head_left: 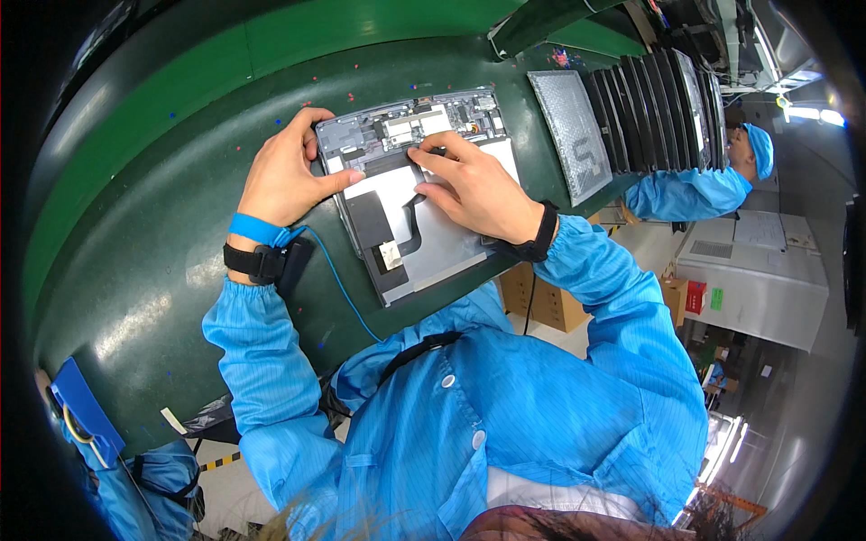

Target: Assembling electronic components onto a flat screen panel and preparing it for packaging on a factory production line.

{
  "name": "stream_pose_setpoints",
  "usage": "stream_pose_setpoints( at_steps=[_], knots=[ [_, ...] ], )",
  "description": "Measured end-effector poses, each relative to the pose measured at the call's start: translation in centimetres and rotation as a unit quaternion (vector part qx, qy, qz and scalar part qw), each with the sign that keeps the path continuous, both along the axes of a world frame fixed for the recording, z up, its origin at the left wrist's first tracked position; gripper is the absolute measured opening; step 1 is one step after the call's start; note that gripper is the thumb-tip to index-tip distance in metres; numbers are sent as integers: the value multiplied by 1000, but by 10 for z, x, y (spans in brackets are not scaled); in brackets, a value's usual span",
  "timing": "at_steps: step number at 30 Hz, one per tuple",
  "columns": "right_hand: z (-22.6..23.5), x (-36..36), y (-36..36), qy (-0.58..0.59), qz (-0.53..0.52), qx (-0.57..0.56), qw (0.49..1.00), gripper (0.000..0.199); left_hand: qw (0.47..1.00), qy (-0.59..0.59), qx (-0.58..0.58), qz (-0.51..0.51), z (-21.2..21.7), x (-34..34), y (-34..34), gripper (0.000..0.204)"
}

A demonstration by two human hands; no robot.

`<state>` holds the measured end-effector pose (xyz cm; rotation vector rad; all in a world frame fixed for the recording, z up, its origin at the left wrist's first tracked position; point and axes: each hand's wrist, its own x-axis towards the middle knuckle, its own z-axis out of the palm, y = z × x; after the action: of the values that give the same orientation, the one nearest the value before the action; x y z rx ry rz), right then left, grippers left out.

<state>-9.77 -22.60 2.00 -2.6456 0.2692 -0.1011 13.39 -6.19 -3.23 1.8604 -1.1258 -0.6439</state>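
A slim electronic device (451, 248), laptop- or tablet-like and with its inside exposed, lies slightly turned on the green bench before me. Its far part carries circuit boards and connectors; the near part is a silver panel. My left hand (287, 173) grips the far left edge, thumb on top and fingers round the side. Over the middle, my right hand (483, 191) has its index fingertip on a dark strip (388, 166) below the boards, the thumb apart from it near a black flat cable (412, 225). A black rectangular patch (368, 219) sits on the panel's left.
A blue wrist strap (256, 229) trails a cord from my left wrist. To the right lie a bubble-wrapped flat panel (572, 135) and a row of upright dark panels (645, 113). Behind them is a co-worker in blue (690, 194). Small coloured bits dot the green bench (171, 252).
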Motion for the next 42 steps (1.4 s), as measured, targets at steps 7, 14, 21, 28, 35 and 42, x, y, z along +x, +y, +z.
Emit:
stream_pose_setpoints(
  at_steps=[7,14,21,28,35,42],
  knots=[
    [-3,1,-3,-24,20,-18,999,45,1000,-23,-4,-16,0,0,2,82],
    [0,3,1,-11,14,-48,999,46,1000,-18,-6,-9,-1,-1,1,82],
    [0,3,0,-17,17,-57,998,46,1000,-12,-15,-9,-3,-1,2,80],
    [-9,4,-6,-28,8,-25,999,43,1000,-19,-20,-12,-3,-1,2,78],
    [-9,6,-10,-23,4,0,1000,39,999,-25,-17,-9,-4,0,1,78],
    [-4,7,-6,-7,-1,-9,1000,37,1000,-18,-14,-6,-3,-1,2,78]
  ],
)
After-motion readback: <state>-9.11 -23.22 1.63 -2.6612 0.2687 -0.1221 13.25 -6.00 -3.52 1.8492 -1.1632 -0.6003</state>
